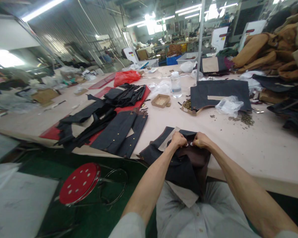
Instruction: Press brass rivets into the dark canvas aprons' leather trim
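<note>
A dark fabric piece with brown parts (181,165) lies across the table edge and hangs toward my lap. My left hand (179,139) is closed on it, fingers pinched together near a beige strip (167,140). Close by on the right, my right hand (201,140) is also closed on the same fabric. Small white bits show at the fingertips of both hands; I cannot make out what they are. Left of my hands, flat dark fabric panels (119,134) with small brass-coloured studs rest on the table.
A small box of light bits (160,100), a clear bottle (176,85) and a box of brass-coloured pieces (188,106) stand ahead. Loose metal pieces (243,119) lie to the right, near a plastic bag (229,105). A red stool (79,183) stands at lower left.
</note>
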`<state>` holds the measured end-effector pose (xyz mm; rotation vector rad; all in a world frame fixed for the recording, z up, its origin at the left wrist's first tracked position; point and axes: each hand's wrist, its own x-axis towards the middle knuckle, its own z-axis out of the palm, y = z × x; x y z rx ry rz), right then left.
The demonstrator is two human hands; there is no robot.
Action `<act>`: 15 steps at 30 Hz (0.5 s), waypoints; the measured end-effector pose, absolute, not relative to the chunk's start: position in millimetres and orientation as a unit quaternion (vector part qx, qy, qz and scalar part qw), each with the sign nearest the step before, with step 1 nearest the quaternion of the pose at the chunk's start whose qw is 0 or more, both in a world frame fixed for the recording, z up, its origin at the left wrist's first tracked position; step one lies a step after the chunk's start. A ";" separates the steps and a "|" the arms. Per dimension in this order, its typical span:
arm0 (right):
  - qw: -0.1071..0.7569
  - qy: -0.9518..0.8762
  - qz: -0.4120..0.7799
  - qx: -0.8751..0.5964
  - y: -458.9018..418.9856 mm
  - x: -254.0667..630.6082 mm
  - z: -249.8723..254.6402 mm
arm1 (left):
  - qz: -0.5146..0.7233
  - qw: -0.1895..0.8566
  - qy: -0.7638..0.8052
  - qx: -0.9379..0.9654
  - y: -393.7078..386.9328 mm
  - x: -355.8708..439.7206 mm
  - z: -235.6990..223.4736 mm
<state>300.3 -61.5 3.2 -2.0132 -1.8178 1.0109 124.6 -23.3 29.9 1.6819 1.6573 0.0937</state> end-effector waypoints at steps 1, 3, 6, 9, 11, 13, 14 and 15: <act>0.115 -0.622 0.342 -0.695 -59.9 300.0 4.1 | 0.022 0.362 0.651 0.667 -21.6 127.8 31.4; 0.107 -0.620 0.331 -0.704 -58.5 298.8 6.7 | 0.005 0.328 0.653 0.683 -18.8 132.6 33.0; 0.109 -0.615 0.321 -0.712 -59.2 297.0 10.0 | -0.001 0.310 0.656 0.688 -16.4 133.4 32.6; 0.115 -0.611 0.324 -0.713 -59.1 297.8 8.8 | 0.005 0.339 0.648 0.682 -16.9 128.4 30.7; 0.113 -0.608 0.331 -0.713 -57.6 300.0 5.8 | 0.012 0.356 0.642 0.679 -18.0 126.3 29.9; 0.121 -0.606 0.337 -0.710 -56.1 301.7 2.9 | 0.007 0.339 0.644 0.686 -18.9 127.5 30.7; 0.136 -0.608 0.339 -0.705 -56.1 301.9 2.3 | 0.001 0.319 0.646 0.693 -19.3 129.1 32.0; 0.155 -0.610 0.338 -0.700 -56.8 301.5 2.6 | -0.004 0.297 0.648 0.702 -19.6 131.2 34.1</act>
